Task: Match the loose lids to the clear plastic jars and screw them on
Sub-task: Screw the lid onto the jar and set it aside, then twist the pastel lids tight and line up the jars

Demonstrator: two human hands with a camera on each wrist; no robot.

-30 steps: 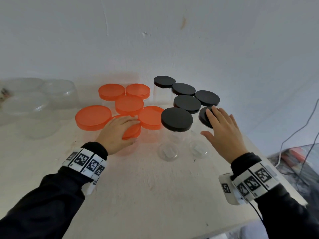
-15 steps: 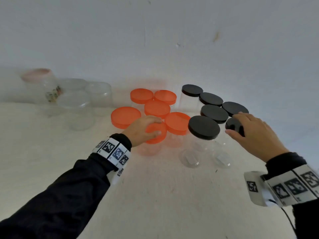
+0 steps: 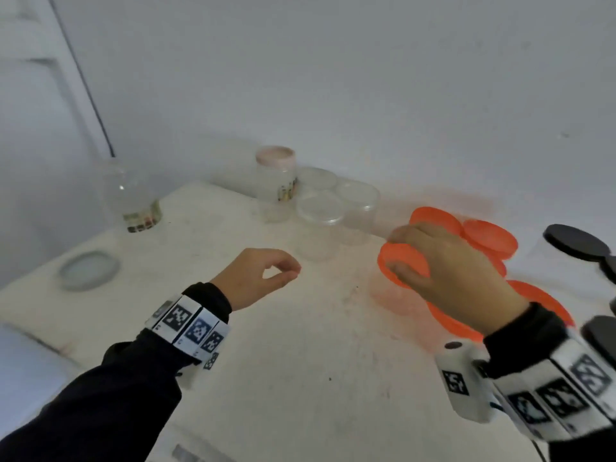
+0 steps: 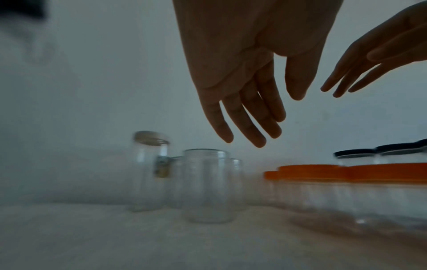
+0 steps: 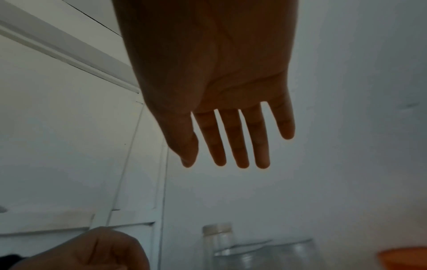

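Note:
My right hand [image 3: 416,251] hovers with spread, straight fingers [image 5: 242,146] over the nearest orange lid [image 3: 400,265], which sits on a clear jar. Whether the hand touches the lid I cannot tell. More orange-lidded jars [image 3: 490,238] stand behind it, and black-lidded jars [image 3: 576,241] are at the right edge. My left hand [image 3: 283,271] is empty and relaxed above the table, short of several lidless clear jars [image 3: 320,211]. The left wrist view shows those jars [image 4: 208,182] under its fingers [image 4: 254,127]. A loose pale lid [image 3: 88,270] lies at the far left.
A clear jar with a pink lid [image 3: 276,158] and a label stands behind the open jars. A taller labelled glass jar [image 3: 133,195] is at the table's back left corner. The white table [image 3: 300,361] meets the wall [image 3: 366,95] behind everything.
The view has swung left. My left hand came off the orange lid and moved left toward the open jars. My right hand left the black lid and moved over the orange lids.

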